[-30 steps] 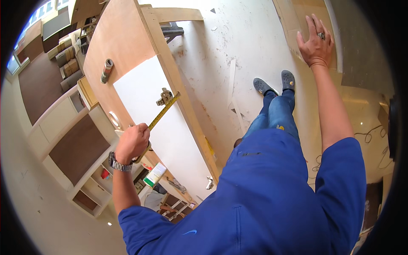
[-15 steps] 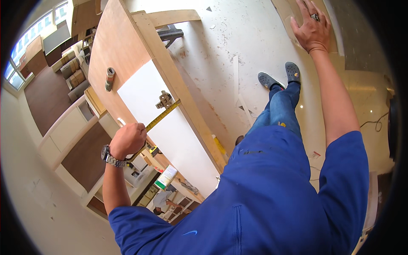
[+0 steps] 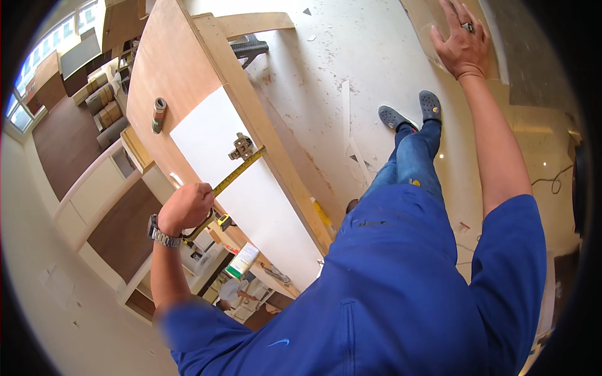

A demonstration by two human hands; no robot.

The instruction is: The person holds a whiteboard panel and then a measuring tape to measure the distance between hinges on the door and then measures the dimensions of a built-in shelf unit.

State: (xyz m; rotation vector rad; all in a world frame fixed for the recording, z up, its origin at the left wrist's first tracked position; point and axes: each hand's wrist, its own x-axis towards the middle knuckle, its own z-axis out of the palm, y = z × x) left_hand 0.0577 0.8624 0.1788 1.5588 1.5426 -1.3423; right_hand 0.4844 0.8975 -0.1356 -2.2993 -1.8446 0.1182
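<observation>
My left hand (image 3: 185,208), with a metal watch on its wrist, is closed around the yellow blade of a tape measure (image 3: 237,173). The blade stretches from my fist across a white panel (image 3: 251,207) to the panel's wooden edge. A metal cabinet hinge (image 3: 241,146) is on the panel beside the blade. Close below my fist is a black and yellow tape case (image 3: 225,221); I cannot tell whether the blade joins it. My right hand (image 3: 464,47), wearing a ring, is open with fingers spread over a tan board (image 3: 433,31); contact cannot be made out.
A wooden worktable (image 3: 182,69) carries the panel, a small roll (image 3: 159,115) and a white and green container (image 3: 242,260). Another person (image 3: 232,291) is in the background. Scraps lie on the floor (image 3: 313,81). A cable (image 3: 555,183) is at the right.
The view has shifted slightly, so the table and background sit a little further left. Both hands keep about the same pose, the left one still closed on the tape blade.
</observation>
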